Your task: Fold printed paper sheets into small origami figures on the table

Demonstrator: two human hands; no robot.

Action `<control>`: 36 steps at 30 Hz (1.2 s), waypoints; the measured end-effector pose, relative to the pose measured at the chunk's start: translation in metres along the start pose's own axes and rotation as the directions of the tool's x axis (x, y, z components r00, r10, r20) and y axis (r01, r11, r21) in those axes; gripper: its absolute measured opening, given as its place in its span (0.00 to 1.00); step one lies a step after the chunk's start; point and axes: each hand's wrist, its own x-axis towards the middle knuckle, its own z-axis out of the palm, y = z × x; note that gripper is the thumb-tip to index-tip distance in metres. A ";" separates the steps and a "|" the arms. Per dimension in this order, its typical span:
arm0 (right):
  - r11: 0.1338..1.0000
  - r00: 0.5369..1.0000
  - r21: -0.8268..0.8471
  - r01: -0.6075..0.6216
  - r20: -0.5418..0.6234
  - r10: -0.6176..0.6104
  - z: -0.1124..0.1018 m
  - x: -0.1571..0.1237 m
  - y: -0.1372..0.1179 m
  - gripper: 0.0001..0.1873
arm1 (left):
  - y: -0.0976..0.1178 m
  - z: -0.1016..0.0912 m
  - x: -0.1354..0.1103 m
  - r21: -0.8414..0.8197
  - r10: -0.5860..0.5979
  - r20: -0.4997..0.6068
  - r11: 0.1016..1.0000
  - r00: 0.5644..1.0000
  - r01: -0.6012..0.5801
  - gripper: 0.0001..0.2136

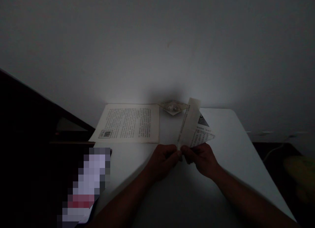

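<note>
A folded sheet of printed paper [190,121] stands up between my two hands, above the middle of the white table. My left hand [164,160] pinches its lower edge with thumb and fingers. Close beside it, my right hand [200,157] grips the same lower edge, thumb and forefinger pressed together. One long pale strip of the paper rises upright, and a pointed printed flap sticks out to the right. Behind the hands, near the wall, lies a folded paper shape [173,108] with a diamond outline. The fingertips partly hide the bottom of the held paper.
Flat printed pages [128,123] with a square code lie at the table's back left. A lit phone-like device [85,188], its screen blurred out, is at the left edge. The white table [236,175] meets a grey wall [157,47]. A cable [273,151] runs beyond the right edge.
</note>
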 end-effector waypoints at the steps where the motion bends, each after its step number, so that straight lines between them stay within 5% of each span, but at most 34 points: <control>1: 1.000 1.000 0.009 -0.003 0.007 0.003 0.000 0.000 0.001 0.26 | 0.001 0.000 0.000 0.027 0.010 -0.005 1.000 1.000 -0.010 0.17; 11: 0.999 1.000 0.032 0.018 0.009 -0.018 -0.004 0.003 -0.003 0.25 | 0.006 0.000 -0.002 0.116 0.030 -0.047 0.993 0.998 -0.024 0.17; 16: 0.995 0.981 0.003 0.098 0.166 -0.097 -0.004 0.002 -0.004 0.25 | 0.005 -0.001 0.001 0.072 0.046 -0.253 0.997 0.966 -0.028 0.12; 21: 0.959 0.924 -0.051 0.280 0.285 -0.255 -0.003 0.000 -0.005 0.18 | 0.003 -0.005 0.007 -0.149 -0.108 -0.379 0.987 0.919 0.054 0.12; 25: 0.950 0.953 0.219 0.221 0.157 -0.258 -0.008 0.004 0.002 0.22 | 0.001 -0.008 0.006 -0.165 -0.131 -0.409 0.984 0.903 0.068 0.13; 29: 0.890 0.993 0.447 0.094 -0.107 -0.051 -0.016 0.009 0.013 0.21 | 0.002 -0.007 0.003 -0.154 -0.144 -0.360 0.984 0.922 0.093 0.12; 36: 0.954 0.975 0.298 0.013 -0.217 0.054 -0.018 0.011 0.008 0.18 | 0.003 0.000 -0.003 0.156 0.052 -0.136 0.987 0.989 -0.031 0.10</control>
